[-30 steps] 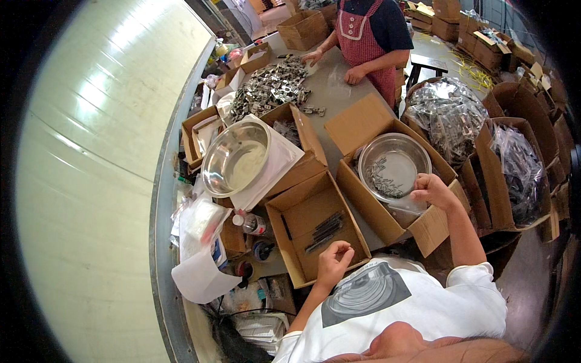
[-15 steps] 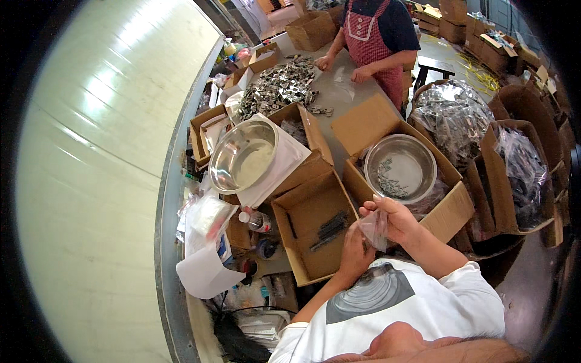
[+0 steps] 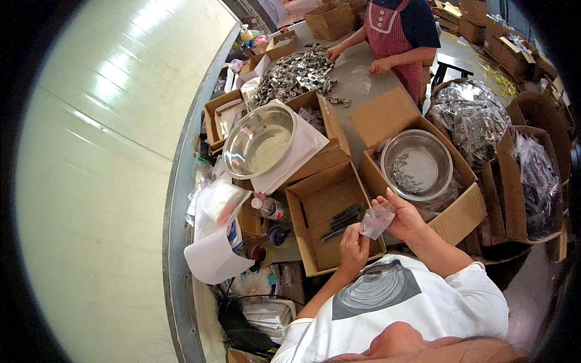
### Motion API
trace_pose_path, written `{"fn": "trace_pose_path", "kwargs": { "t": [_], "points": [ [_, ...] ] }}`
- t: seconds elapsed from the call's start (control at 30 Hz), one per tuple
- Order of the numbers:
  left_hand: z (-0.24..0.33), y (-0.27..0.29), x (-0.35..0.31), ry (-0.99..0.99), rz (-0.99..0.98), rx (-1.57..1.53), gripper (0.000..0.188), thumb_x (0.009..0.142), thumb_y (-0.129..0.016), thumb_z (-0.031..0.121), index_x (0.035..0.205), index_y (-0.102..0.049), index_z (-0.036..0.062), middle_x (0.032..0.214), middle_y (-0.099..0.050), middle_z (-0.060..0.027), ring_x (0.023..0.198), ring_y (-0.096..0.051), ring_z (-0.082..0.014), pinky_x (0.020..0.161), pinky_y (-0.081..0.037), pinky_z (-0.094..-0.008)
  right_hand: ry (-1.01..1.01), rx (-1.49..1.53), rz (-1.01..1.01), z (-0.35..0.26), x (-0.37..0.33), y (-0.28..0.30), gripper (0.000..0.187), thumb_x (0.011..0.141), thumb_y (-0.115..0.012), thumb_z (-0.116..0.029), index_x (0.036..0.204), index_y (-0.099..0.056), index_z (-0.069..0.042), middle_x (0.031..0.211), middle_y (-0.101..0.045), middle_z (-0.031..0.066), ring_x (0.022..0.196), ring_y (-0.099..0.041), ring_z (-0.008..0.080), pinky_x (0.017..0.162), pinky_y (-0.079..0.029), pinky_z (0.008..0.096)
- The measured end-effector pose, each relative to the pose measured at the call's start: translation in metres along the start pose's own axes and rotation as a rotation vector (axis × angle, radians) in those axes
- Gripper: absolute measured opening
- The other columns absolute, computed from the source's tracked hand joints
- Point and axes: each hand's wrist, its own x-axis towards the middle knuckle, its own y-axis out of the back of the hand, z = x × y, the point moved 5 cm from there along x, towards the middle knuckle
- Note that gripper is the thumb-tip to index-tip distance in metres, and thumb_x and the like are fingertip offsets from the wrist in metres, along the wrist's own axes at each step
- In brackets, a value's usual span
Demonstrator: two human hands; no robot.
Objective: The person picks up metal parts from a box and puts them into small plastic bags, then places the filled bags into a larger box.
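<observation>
Between my hands is a small clear plastic bag (image 3: 376,222), spread flat. My left hand (image 3: 353,249) is closed on its lower left corner. The fingers of my right hand (image 3: 404,219) pinch its right edge; whether anything is inside the bag I cannot make out. Just beyond them, an open cardboard box (image 3: 308,233) holds a bundle of thin dark rods (image 3: 344,221). To the right, a round steel bowl (image 3: 431,168) sits in another carton, with small slender metal pieces (image 3: 404,176) along its left side.
An empty-looking steel basin (image 3: 266,139) rests on white paper at the left. Farther back lies a heap of metal parts (image 3: 296,75); a person in a checked apron (image 3: 390,30) works beside it. A bottle (image 3: 266,207) stands at the left. Bagged parts (image 3: 472,115) fill cartons at right.
The bag has gone from hanging narrow and crumpled to spread flat between my hands. The whole view has shifted, so the table appears farther right. The co-worker's far hand has moved near the heap.
</observation>
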Motion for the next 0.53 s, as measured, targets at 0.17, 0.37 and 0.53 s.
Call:
{"fn": "trace_pose_path", "kwargs": {
  "t": [0.17,0.37,0.53],
  "points": [
    [-0.031,-0.010,-0.015,0.554,0.027,-0.652,0.016,0.092,-0.056,0.017,0.089,-0.057,0.0015,0.074,-0.060,-0.0019,0.064,-0.053,-0.0092,0.058,-0.042,-0.0238,0.197,-0.137,-0.146,-0.018,-0.002,-0.003,0.021,0.089,-0.059,-0.031,0.088,-0.056,-0.010,0.096,-0.059,0.0052,0.098,-0.056,0.0224,0.083,-0.047,0.0414],
    [-0.042,-0.006,-0.020,0.637,0.087,-0.770,0.017,0.091,-0.058,0.018,0.085,-0.059,0.0026,0.073,-0.060,-0.0008,0.062,-0.050,-0.0060,0.056,-0.040,-0.0204,0.558,-1.643,-0.466,0.001,-0.037,-0.040,0.021,0.073,-0.072,-0.016,0.086,-0.065,-0.002,0.089,-0.059,0.0132,0.089,-0.057,0.0288,0.078,-0.046,0.0354],
    [-0.039,-0.003,-0.021,0.626,0.073,-0.657,0.018,0.090,-0.060,0.020,0.086,-0.059,0.0024,0.073,-0.060,-0.0014,0.063,-0.051,-0.0068,0.057,-0.040,-0.0208,0.732,-1.722,-0.363,0.004,-0.037,-0.033,0.008,0.076,-0.067,-0.010,0.078,-0.066,-0.002,0.086,-0.060,0.0143,0.084,-0.059,0.0303,0.076,-0.047,0.0378]
  ]
}}
